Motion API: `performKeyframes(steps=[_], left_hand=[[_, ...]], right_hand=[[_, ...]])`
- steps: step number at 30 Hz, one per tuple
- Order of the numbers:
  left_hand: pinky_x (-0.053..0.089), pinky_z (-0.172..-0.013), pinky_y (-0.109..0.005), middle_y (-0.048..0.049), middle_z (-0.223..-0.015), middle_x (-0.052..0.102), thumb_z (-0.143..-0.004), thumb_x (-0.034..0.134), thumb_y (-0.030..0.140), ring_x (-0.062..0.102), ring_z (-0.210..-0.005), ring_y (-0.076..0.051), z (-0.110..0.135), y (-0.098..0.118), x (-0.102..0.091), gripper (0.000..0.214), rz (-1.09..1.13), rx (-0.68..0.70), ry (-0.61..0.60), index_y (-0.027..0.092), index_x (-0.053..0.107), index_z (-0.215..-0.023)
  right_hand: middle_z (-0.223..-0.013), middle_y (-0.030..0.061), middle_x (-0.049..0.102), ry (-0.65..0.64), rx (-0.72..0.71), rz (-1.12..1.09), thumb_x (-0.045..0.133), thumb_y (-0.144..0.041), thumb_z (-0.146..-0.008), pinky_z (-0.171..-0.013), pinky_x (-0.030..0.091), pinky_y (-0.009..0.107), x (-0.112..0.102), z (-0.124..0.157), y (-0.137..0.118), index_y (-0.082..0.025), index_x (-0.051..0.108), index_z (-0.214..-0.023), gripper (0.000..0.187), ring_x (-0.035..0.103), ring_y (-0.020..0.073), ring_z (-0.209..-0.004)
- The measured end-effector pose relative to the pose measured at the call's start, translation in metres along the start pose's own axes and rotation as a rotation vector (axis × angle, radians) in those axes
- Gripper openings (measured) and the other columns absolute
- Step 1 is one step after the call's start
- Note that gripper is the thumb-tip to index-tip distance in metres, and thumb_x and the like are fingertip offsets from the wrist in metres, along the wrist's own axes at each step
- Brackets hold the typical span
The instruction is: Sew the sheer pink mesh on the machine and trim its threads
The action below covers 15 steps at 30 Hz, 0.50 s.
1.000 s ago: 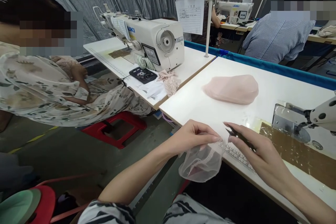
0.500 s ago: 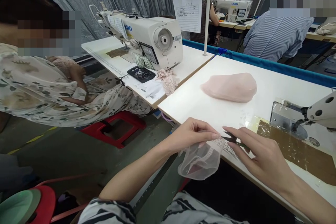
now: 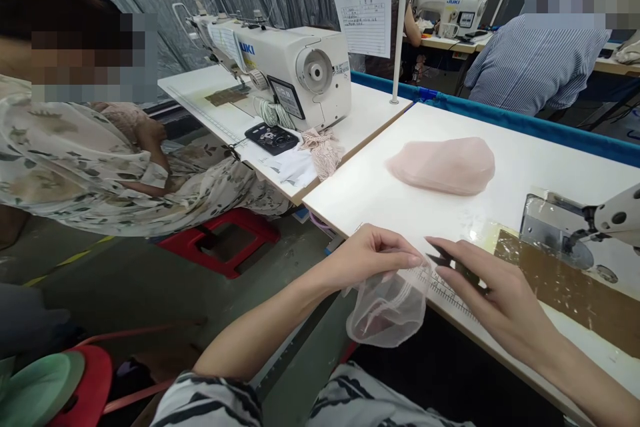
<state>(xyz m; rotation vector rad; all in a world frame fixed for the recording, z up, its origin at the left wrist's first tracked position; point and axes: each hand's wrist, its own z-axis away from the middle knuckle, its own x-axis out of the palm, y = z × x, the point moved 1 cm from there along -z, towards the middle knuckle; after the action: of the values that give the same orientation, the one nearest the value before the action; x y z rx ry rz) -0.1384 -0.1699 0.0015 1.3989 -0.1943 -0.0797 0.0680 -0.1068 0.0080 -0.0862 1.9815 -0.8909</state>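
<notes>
Between the thumb and fingers of my left hand (image 3: pixel 377 255) is pinched a piece of sheer pale fabric (image 3: pixel 387 313), which hangs down past the table's front edge. My right hand (image 3: pixel 500 287) is closed around dark thread snips (image 3: pixel 463 270), their blades parted and pointing left at the pinched edge of the fabric. A small gap shows between the blade tips and my left fingertips. Farther back on the white table, a folded pile of sheer pink fabric (image 3: pixel 443 165) lies flat, touched by neither hand.
A sewing machine (image 3: pixel 617 213) with a brown plate area (image 3: pixel 565 287) stands at right. Another sewing machine (image 3: pixel 310 73) is on the adjoining table, near a black device (image 3: pixel 271 139) and lace scraps (image 3: pixel 323 152). A co-worker in a floral garment (image 3: pixel 75 160) sits at left, beside a red stool (image 3: pixel 225 247).
The view has shifted slightly. Both hands keep nearly the same place, and the snips' blades look a little farther from the fabric's edge.
</notes>
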Motion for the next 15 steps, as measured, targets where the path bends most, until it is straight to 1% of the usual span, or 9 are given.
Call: performKeyframes(steps=[2,3,4,8,11,13,15], left_hand=[[0.025,-0.045,-0.022,0.0036,-0.048,0.046,-0.082,0.069,0.038,0.035,-0.044,-0.006,0.0000,0.0005,0.0000,0.025,0.003,0.002,0.018,0.015,0.074,-0.090],[0.025,-0.045,-0.022,0.0034,-0.048,0.046,-0.082,0.069,0.038,0.035,-0.044,-0.006,0.0001,0.0007,0.0001,0.024,0.003,0.003,0.023,0.015,0.074,-0.090],[0.025,-0.045,-0.022,0.0032,-0.049,0.047,-0.082,0.069,0.038,0.035,-0.045,-0.006,0.0001,0.0008,0.0002,0.024,0.001,0.005,0.024,0.015,0.075,-0.090],[0.026,-0.045,-0.021,0.0024,-0.050,0.049,-0.080,0.072,0.037,0.038,-0.046,-0.006,-0.0005,-0.0006,0.0001,0.024,0.005,0.015,-0.004,0.015,0.075,-0.090],[0.025,-0.044,-0.021,0.0028,-0.049,0.049,-0.079,0.073,0.037,0.037,-0.044,-0.006,-0.0011,-0.0024,-0.0005,0.025,0.002,0.011,-0.006,0.015,0.075,-0.089],[0.024,-0.043,-0.021,0.0033,-0.048,0.048,-0.079,0.073,0.038,0.035,-0.043,-0.005,-0.0009,-0.0031,-0.0005,0.025,-0.011,0.000,-0.010,0.014,0.075,-0.088],[0.023,-0.042,-0.021,0.0037,-0.048,0.047,-0.078,0.073,0.038,0.034,-0.042,-0.005,-0.0003,-0.0031,-0.0001,0.026,-0.027,-0.012,-0.015,0.014,0.075,-0.087]], right_hand=[[-0.112,0.0017,0.065,-0.017,0.095,-0.084,0.049,-0.031,-0.097,-0.079,0.051,0.023,0.0002,-0.0007,-0.0006,-0.032,0.052,-0.130,0.033,0.061,0.0157,-0.102],[-0.116,0.0009,0.064,-0.026,0.119,-0.105,0.050,-0.032,-0.097,-0.083,0.050,0.024,0.0003,-0.0010,-0.0011,-0.033,0.052,-0.129,0.032,0.060,0.0162,-0.107],[-0.116,0.0004,0.064,-0.034,0.126,-0.111,0.050,-0.033,-0.096,-0.084,0.050,0.024,0.0005,-0.0012,-0.0017,-0.034,0.052,-0.129,0.033,0.059,0.0163,-0.108],[-0.111,0.0013,0.064,-0.048,0.130,-0.088,0.049,-0.035,-0.096,-0.070,0.051,0.023,0.0014,-0.0014,-0.0025,-0.034,0.051,-0.130,0.034,0.061,0.0169,-0.101],[-0.107,0.0031,0.064,-0.062,0.119,-0.095,0.048,-0.035,-0.096,-0.064,0.050,0.024,0.0018,-0.0018,-0.0023,-0.032,0.051,-0.131,0.035,0.062,0.0176,-0.093],[-0.103,0.0043,0.064,-0.079,0.121,-0.134,0.049,-0.037,-0.095,-0.062,0.049,0.026,0.0009,-0.0029,-0.0023,-0.031,0.053,-0.131,0.037,0.061,0.0176,-0.084],[-0.092,0.0047,0.065,-0.049,0.213,-0.247,0.045,-0.041,-0.096,-0.056,0.048,0.027,-0.0021,-0.0045,-0.0022,-0.028,0.055,-0.130,0.038,0.058,0.0153,-0.066]])
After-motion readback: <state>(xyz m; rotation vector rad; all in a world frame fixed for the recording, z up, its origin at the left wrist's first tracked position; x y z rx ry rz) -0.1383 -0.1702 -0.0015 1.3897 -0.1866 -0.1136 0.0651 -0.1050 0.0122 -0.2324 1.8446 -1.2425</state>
